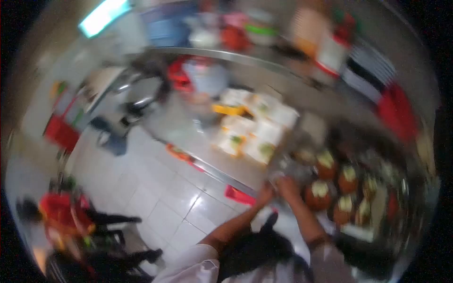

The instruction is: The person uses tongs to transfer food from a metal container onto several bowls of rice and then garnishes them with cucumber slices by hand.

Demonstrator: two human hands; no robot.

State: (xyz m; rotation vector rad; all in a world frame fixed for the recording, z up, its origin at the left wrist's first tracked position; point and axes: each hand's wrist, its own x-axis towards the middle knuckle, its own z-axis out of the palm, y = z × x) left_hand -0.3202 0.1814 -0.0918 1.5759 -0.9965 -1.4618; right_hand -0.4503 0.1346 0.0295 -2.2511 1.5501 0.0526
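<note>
Motion blur smears the whole view. My left hand point(265, 194) and my right hand point(285, 185) are close together at the counter's front edge. Their fingers are too blurred to make out, and I cannot tell whether they hold anything. A pale, shiny patch point(284, 166) lies just beyond my fingertips. To the right of my right hand are several round brown food pieces with pale toppings point(320, 189). Ahead and slightly left, several white wrappers or open boxes point(260, 147) sit on the metal counter point(181, 115), with orange and green bits showing in them.
Tubs and bottles line an upper shelf point(226, 54). A dark pan point(144, 92) stands at the counter's far left. Red strips point(239, 195) run along the counter's front edge. People in red and dark clothes point(66, 214) are at lower left on the tiled floor point(163, 188).
</note>
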